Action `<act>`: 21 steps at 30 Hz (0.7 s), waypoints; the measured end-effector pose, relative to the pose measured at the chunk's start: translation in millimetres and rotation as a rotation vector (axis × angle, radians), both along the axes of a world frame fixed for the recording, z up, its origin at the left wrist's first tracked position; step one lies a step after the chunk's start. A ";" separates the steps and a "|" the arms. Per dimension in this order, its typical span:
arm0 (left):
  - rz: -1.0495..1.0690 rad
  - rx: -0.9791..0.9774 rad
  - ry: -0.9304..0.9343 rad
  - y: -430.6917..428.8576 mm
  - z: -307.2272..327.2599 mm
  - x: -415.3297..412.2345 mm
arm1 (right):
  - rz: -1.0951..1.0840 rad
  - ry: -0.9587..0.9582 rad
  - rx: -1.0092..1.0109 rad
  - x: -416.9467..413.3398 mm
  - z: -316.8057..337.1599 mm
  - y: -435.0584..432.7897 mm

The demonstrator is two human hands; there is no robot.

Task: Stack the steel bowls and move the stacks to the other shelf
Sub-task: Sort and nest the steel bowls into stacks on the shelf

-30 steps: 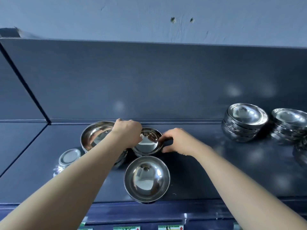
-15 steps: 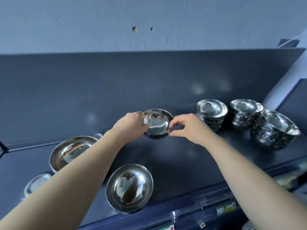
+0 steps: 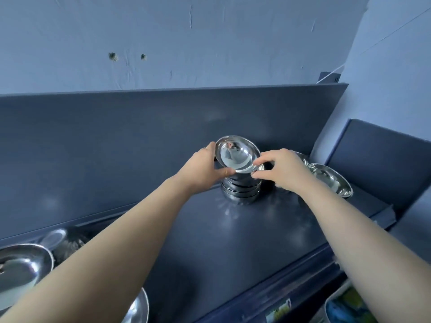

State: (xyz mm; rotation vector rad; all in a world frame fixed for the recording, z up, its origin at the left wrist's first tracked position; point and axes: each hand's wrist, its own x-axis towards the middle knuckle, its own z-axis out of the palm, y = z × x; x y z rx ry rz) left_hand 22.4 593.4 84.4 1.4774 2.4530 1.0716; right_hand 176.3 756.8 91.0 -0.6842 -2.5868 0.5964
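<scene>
Above a stack (image 3: 240, 191), both hands pinch a tilted steel bowl (image 3: 236, 155); labels illegible.

Two hands: left hand (image 3: 202, 170), right hand (image 3: 283, 170). One held bowl (image 3: 236, 153). One stack (image 3: 240, 191) beneath. Three loose bowls at 8 o'clock.

My left hand (image 3: 205, 170) and right hand (image 3: 283, 170) pinch opposite rim edges of one small steel bowl (image 3: 236, 155), tilted toward me, directly above a stack of bowls (image 3: 240, 188) on the dark shelf (image 3: 210, 241). Another bowl (image 3: 331, 179) sits to the right of the stack, partly behind my right hand. At the near left, a large bowl (image 3: 21, 269) and a small lid-like disc (image 3: 53, 237) rest on the shelf.
</scene>
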 end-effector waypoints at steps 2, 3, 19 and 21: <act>0.004 -0.019 -0.012 13.0 -2.5 -3.2 | -0.009 -0.018 -0.005 -2.8 -3.8 9.2; 0.006 -0.026 -0.028 17.4 -4.1 -4.8 | -0.010 -0.026 -0.005 -5.2 -6.7 12.6; 0.052 -0.201 0.078 9.8 -15.0 1.8 | 0.031 -0.053 0.036 -7.6 -20.2 -7.4; 0.054 -0.222 0.099 -2.1 -13.4 2.6 | 0.029 -0.054 0.056 -7.3 -20.0 -14.9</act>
